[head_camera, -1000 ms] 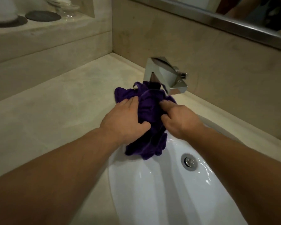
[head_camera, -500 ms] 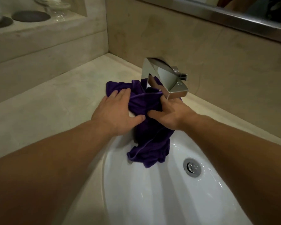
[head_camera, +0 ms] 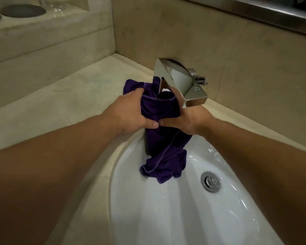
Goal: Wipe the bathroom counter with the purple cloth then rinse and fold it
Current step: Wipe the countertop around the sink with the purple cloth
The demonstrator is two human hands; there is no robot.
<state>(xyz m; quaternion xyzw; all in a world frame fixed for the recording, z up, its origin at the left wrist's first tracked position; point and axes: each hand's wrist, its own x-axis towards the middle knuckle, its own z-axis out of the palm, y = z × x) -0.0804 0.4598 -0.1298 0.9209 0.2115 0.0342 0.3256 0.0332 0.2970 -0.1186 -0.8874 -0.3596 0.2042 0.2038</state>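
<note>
Flat palms a moment ago; now my left hand (head_camera: 129,110) and right hand (head_camera: 189,119) both clench the cloth (head_camera: 166,144), bunched under the tap (head_camera: 182,82). Looks like rinsing, maybe wringing, with folding still ahead.

1. No word, label, brand or number can be read anywhere in view.
2. The chrome faucet (head_camera: 184,82) bears a small mark on its top face, too small to make out.
</note>
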